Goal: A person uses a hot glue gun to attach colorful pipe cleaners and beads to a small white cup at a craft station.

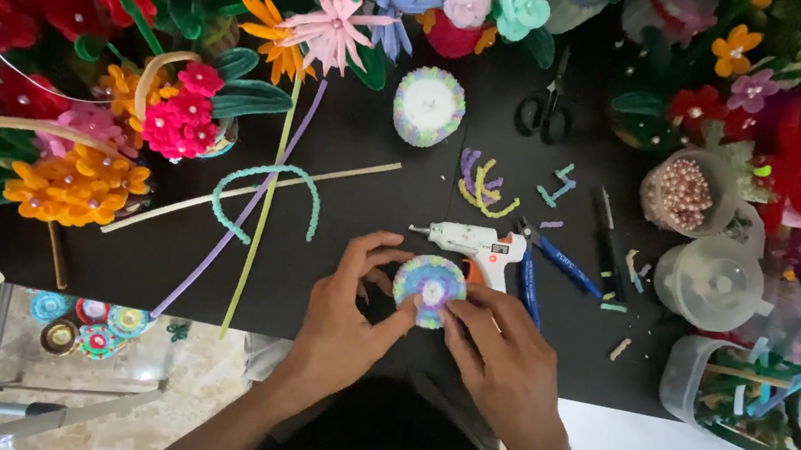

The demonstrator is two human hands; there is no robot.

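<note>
A small round disc of coiled pastel pipe cleaner (pixel 428 289), blue, purple, green and yellow, is held between both hands just above the near edge of the black table (pixel 359 143). My left hand (pixel 350 313) grips its left rim with thumb and fingers curled round it. My right hand (pixel 500 357) pinches its right side with thumb and forefinger. A white glue gun (pixel 472 243) with an orange trigger lies just behind the disc, nozzle pointing left.
A taller coiled pastel cup (pixel 429 106) stands further back. Loose pipe cleaner stems (pixel 265 204) lie left, cut bits (pixel 484 186) in the middle. Black scissors (pixel 546 105), blue-handled pliers (pixel 554 261), a tub of beads (pixel 688 192) and lidded tubs (pixel 713 282) are right. Handmade flowers (pixel 76 186) ring the table.
</note>
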